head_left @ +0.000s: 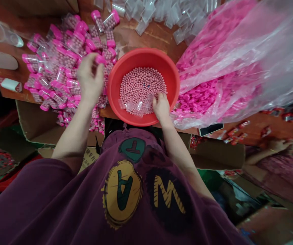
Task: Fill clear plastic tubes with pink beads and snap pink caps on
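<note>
In the red plastic basin (143, 58), a heap of small pink beads (142, 86) against the fingers (159, 100) of the right hand (162, 110), together.

Pink beads (142, 88), apparently plastic, in red basin (143, 56)

Left hand (90, 81): raised, fingers curled over, thumb apart from fingertips.
Right hand (161, 108): lower, palm down, fingers together, pointing forward.
Left forearm (72, 132): bare, angled inward.
Right forearm (178, 146): bare, angled inward.
</note>
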The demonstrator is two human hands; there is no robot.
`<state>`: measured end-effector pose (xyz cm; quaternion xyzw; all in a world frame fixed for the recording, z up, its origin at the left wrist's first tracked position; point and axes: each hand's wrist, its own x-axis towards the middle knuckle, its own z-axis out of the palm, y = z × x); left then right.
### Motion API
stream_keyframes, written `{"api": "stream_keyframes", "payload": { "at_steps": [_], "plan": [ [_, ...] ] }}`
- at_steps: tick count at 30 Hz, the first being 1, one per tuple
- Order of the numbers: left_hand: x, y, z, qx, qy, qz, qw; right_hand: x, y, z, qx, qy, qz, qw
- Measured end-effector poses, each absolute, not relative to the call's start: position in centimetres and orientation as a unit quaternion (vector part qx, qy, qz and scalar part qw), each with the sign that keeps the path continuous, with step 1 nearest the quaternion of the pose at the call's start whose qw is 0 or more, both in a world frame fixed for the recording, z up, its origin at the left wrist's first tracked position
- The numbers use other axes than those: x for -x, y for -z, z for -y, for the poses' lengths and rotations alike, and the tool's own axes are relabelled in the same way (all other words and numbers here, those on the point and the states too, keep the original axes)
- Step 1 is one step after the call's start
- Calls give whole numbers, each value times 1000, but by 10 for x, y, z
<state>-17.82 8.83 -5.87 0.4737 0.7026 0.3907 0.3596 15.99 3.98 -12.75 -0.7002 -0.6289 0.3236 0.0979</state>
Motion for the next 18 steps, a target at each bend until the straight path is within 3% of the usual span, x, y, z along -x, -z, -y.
{"api": "stream_keyframes", "payload": {
  "at_steps": [3, 7, 10, 13, 18],
  "plan": [
    [216, 57, -111, -496, -277, -786, 244, -156, 136, -60, 709, -335, 620, -4],
    [182, 56, -111, -530, -182, -802, 206, -156, 140, -69, 688, -422, 587, 71],
    [116, 64, -96, -642, -153, -666, 347, -160, 140, -70, 641, -542, 522, 149],
    [57, 81, -77, -706, -142, -503, 479, -160, 141, -71, 637, -574, 474, 200],
    [28, 99, -75, -703, -117, -512, 479, -155, 133, -64, 647, -581, 400, 291]
  ]
}}
